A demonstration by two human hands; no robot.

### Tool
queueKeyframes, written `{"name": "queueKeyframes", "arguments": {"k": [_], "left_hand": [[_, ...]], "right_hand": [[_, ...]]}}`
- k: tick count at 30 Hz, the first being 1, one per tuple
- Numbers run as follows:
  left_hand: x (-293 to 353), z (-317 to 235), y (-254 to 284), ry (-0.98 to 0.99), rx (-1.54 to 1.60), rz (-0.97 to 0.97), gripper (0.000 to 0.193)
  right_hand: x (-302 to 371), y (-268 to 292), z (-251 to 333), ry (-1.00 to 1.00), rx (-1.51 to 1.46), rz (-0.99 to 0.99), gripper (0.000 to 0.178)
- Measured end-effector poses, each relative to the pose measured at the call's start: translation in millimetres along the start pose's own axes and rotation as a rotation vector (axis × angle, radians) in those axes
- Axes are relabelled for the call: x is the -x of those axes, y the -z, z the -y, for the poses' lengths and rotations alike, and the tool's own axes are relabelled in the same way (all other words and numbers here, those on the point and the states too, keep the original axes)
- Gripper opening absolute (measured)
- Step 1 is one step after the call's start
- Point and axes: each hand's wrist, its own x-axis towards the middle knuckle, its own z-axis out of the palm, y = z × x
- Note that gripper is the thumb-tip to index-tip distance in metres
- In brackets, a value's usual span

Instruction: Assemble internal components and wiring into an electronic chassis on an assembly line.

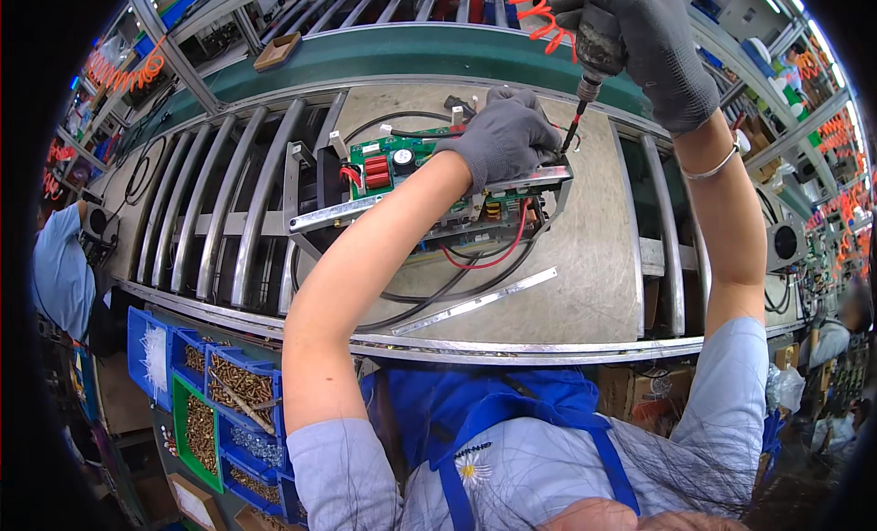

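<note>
Beside rollers [271, 202], bins [203, 474] of screws [199, 431]; right hand [660, 56] around driver [600, 45], left hand [507, 138], grip unclear.

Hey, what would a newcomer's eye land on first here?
Probably the power screwdriver in the gloved right hand, its bit pointing at the right end of the metal frame. Then the green circuit board beside the left hand. At lower left, a bright green bin sits among blue bins.

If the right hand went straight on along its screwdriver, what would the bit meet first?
Probably the right end of the metal frame, just below the bit; depth is unclear, so they may touch.
</note>
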Motion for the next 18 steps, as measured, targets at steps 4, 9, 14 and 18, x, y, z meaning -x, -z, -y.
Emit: {"name": "queueKeyframes", "arguments": {"k": [4, 9, 14, 18], "left_hand": [[-1.4, 3.0, -1.6, -0.03, -0.003, -0.002, 0.018], [-2.9, -2.6, -5.6, -0.094, 0.002, -0.007, 0.016], [-5.9, -5.4, -12.3, -0.084, -0.023, -0.028, 0.018], [-11.5, -11.4, -11.5, -0.049, -0.003, 0.048, 0.019]], "right_hand": [[-4.0, 0.4, -5.2, -0.082, 0.072, 0.094, 0.014], [3.8, -5.7, -5.7, -0.198, 0.082, 0.096, 0.013], [-7.7, 2.2, -21.7, -0.119, 0.169, 0.249, 0.021], [-15.8, 8.7, -35.1, -0.225, -0.074, 0.53, 0.028]]}}
